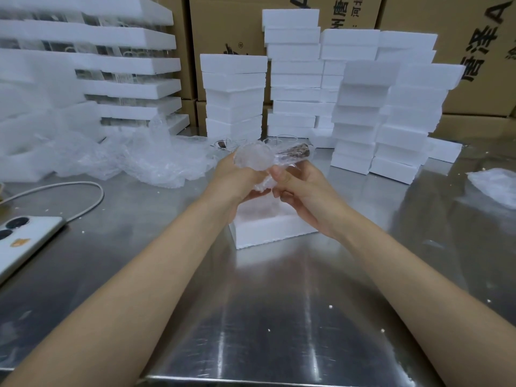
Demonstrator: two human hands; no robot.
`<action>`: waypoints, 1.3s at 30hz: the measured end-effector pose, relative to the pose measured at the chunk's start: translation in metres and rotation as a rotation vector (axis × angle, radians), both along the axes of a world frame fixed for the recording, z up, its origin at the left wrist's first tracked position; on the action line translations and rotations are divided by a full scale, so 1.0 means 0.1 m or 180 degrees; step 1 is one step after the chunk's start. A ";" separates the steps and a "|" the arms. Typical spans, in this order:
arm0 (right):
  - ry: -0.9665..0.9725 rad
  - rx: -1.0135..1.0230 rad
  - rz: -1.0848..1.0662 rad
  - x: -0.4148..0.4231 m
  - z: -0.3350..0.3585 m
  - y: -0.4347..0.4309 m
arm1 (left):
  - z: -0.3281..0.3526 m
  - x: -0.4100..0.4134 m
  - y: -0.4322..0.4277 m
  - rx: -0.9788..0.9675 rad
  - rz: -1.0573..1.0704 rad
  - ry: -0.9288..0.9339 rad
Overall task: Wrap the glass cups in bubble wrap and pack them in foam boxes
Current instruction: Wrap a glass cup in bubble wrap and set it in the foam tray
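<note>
A glass cup wrapped in bubble wrap is held up above an open white foam box on the steel table. A brown handle or lid part shows through the wrap at its right end. My left hand grips the wrapped cup from the left and below. My right hand pinches the loose bubble wrap at the cup's underside with thumb and fingers. More bare glass cups stand on the table behind my hands, partly hidden.
Stacks of white foam boxes rise behind, with cardboard cartons at the back. Loose bubble wrap lies at left, another piece at right. A phone with a cable lies at the left edge.
</note>
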State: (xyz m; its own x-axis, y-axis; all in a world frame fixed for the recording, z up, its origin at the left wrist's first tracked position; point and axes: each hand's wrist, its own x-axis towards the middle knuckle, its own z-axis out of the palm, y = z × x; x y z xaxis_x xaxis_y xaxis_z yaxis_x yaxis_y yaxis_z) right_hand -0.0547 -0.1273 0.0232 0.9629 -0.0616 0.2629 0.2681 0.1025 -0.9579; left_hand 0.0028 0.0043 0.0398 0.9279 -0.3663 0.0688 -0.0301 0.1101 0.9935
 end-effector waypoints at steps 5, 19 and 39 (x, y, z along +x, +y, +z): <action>-0.0050 -0.0390 -0.0074 0.01 -0.02 -0.01 | -0.01 -0.04 -0.04 0.0393 0.0376 -0.0643; -0.0028 0.0624 0.0211 0.03 -0.01 -0.04 | 0.02 -0.05 -0.03 -0.0549 -0.0172 0.0659; 0.0180 0.0451 -0.0154 0.06 -0.02 0.00 | 0.01 -0.06 0.03 0.1314 0.0862 -0.1535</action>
